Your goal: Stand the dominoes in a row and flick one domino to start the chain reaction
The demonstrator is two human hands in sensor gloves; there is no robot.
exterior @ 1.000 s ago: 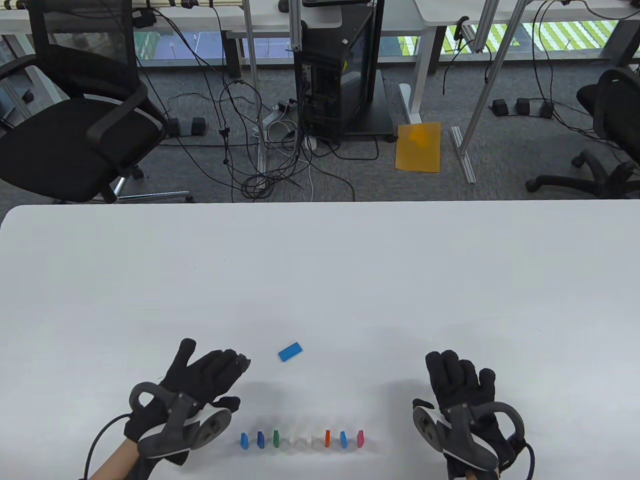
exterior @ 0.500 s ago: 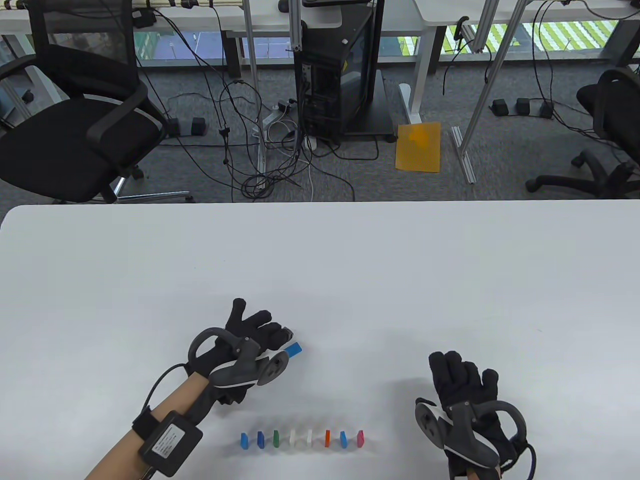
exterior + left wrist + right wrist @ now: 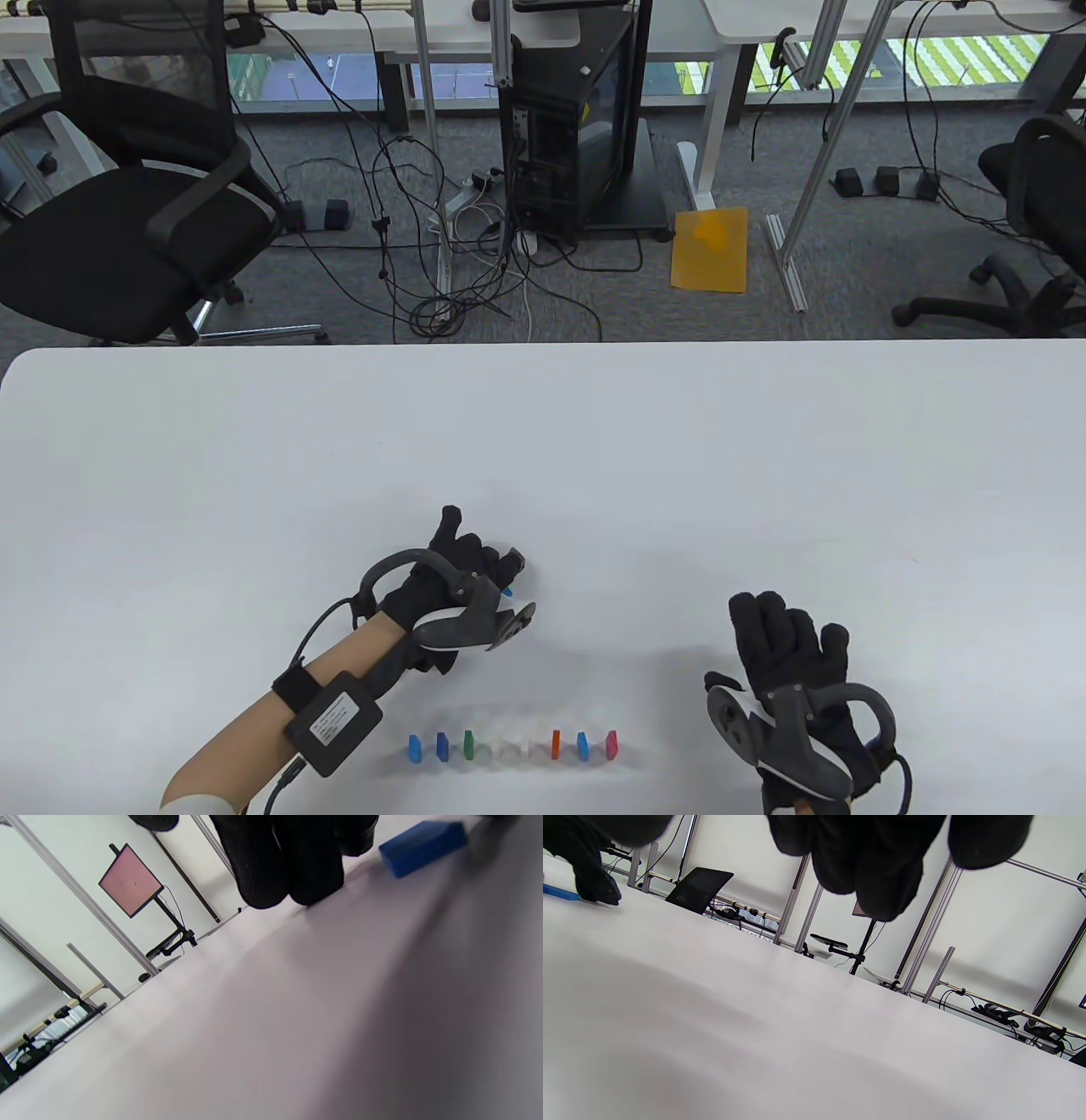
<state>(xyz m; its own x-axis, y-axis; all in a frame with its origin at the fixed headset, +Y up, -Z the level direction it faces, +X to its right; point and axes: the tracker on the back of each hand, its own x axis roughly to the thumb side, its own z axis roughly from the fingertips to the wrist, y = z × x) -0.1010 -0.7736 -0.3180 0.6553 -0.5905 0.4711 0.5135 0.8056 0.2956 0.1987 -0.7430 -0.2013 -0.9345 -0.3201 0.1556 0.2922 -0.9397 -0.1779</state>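
A row of standing dominoes (image 3: 512,745) runs along the table's near edge, from a blue one (image 3: 413,746) on the left to a pink one (image 3: 612,744) on the right. The two white ones in the middle barely show. Farther back a loose blue domino (image 3: 506,592) (image 3: 424,846) lies flat. My left hand (image 3: 501,577) is over it with fingers curled down (image 3: 288,866), their tips on the table beside it. One fingertip (image 3: 596,887) touches its end (image 3: 558,892). My right hand (image 3: 780,637) rests flat, holding nothing.
The white table (image 3: 543,441) stretches far beyond the hands. Behind its far edge stand an office chair (image 3: 127,212), a black computer case (image 3: 577,127) and floor cables.
My left hand reached forward and right from beside the row to the loose blue domino and now covers most of it. The right hand and the row stayed still.
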